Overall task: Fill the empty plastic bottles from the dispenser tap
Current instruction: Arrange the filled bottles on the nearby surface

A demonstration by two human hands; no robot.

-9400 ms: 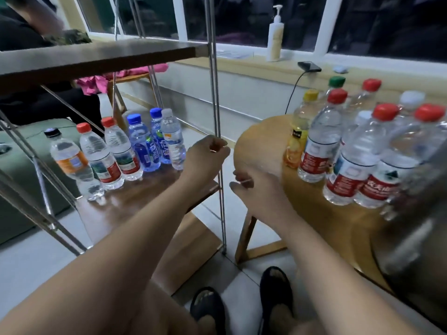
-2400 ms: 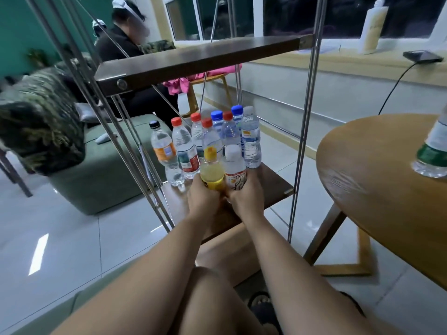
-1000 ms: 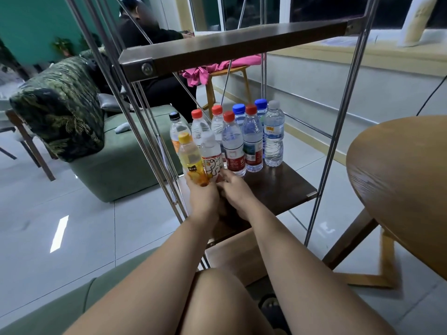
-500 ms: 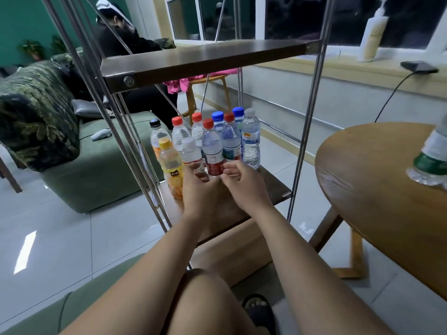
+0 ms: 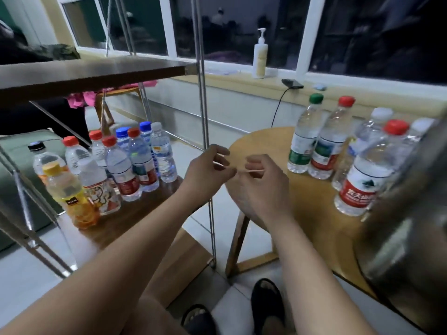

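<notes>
Hands pinching stick between shelf and table

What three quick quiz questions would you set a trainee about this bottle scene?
1. True or false: the yellow-capped bottle stands on the round table.
2. What stands on the windowsill? A) pump bottle B) kettle C) mug
3. Fill in: the leftmost bottle on the round table has a ___ cap.
Key: 1 false, it stands on the rack shelf. 2 A. 3 green.
</notes>
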